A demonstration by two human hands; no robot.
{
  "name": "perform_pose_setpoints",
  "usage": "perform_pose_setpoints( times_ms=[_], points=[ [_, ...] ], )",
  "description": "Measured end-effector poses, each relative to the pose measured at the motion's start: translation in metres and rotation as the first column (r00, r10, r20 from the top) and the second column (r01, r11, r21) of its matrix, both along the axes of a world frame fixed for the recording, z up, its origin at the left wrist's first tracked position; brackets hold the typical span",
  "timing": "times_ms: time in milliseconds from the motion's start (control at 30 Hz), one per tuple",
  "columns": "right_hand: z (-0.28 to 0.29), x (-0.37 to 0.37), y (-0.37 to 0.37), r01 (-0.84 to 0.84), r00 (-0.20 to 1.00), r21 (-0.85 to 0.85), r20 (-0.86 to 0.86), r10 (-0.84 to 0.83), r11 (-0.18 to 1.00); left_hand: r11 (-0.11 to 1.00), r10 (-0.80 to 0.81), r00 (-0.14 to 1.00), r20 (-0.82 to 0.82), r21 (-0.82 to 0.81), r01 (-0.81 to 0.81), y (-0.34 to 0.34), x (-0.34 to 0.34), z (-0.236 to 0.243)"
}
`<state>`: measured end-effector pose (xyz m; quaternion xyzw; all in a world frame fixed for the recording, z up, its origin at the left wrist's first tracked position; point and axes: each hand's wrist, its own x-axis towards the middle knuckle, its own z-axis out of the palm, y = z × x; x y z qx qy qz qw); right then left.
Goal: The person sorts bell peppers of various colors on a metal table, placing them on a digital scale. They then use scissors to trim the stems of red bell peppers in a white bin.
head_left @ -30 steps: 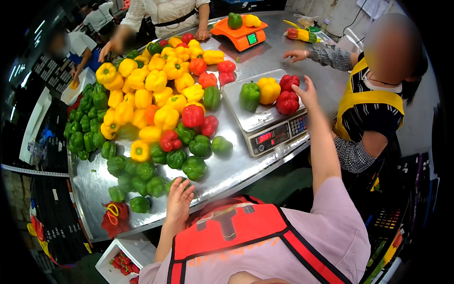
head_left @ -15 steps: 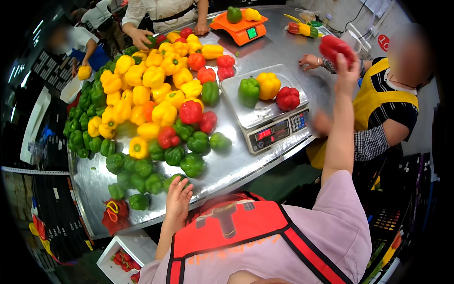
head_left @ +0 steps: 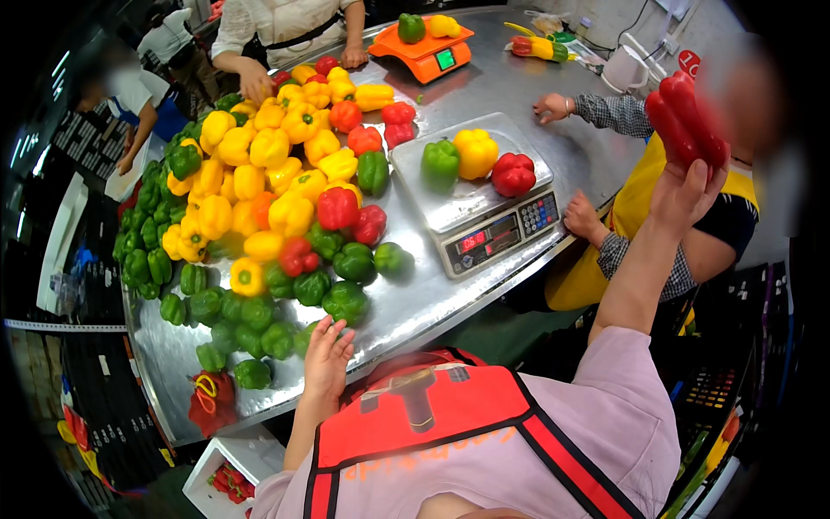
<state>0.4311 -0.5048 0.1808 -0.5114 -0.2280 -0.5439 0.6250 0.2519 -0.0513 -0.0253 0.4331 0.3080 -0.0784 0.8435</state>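
A red bell pepper point(head_left: 683, 119) is held up at the far right in my right hand point(head_left: 685, 197), whose fingers wrap its lower end. My left hand point(head_left: 327, 356) is at the table's front edge, palm up, fingers apart and holding nothing. Just beyond its fingertips lie green bell peppers point(head_left: 278, 340). Between my arms a silver weighing scale point(head_left: 474, 201) carries a green pepper point(head_left: 441, 163), a yellow pepper point(head_left: 475, 153) and a red pepper point(head_left: 513, 176). A big heap of yellow peppers point(head_left: 270, 149) covers the table's left half, with red and green ones around it.
An orange scale point(head_left: 421, 54) with two peppers stands at the back of the metal table point(head_left: 415, 316). A co-worker in a yellow apron point(head_left: 566, 281) is close by on the right; another person's hand point(head_left: 256, 82) touches the heap. Below left sits a white box point(head_left: 251, 458) of red produce.
My right hand has carried the red pepper further right, toward the co-worker. The co-worker's nearer hand now rests by the table edge. My left hand has barely moved.
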Motion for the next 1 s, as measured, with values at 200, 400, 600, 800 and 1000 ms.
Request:
perform_pose_setpoints(
  times_ms=[200,400,600,800,1000],
  points=[
    [-0.068,-0.025,0.116,-0.649,0.710,-0.076,-0.417,0.567,0.757,0.997,0.077,0.997,-0.021,-0.002,-0.077,0.005,-0.016,-0.005],
    [-0.174,-0.083,0.272,-0.924,-0.058,0.263,-0.813,0.580,0.276,0.984,0.177,0.984,0.014,0.018,-0.177,0.012,-0.037,0.001],
    [-0.200,-0.107,0.349,-0.992,0.080,-0.036,-0.921,0.380,0.122,0.926,0.378,0.926,0.011,-0.011,-0.378,0.033,-0.091,0.007],
    [-0.209,-0.081,0.403,-0.817,0.556,-0.487,-0.807,0.198,0.310,0.803,0.596,0.802,-0.041,0.005,-0.597,0.059,-0.153,-0.019],
    [-0.229,-0.066,0.437,-0.583,0.802,-0.770,-0.597,0.032,0.257,0.782,0.621,0.783,-0.038,-0.035,-0.622,0.088,-0.186,-0.025]
  ],
)
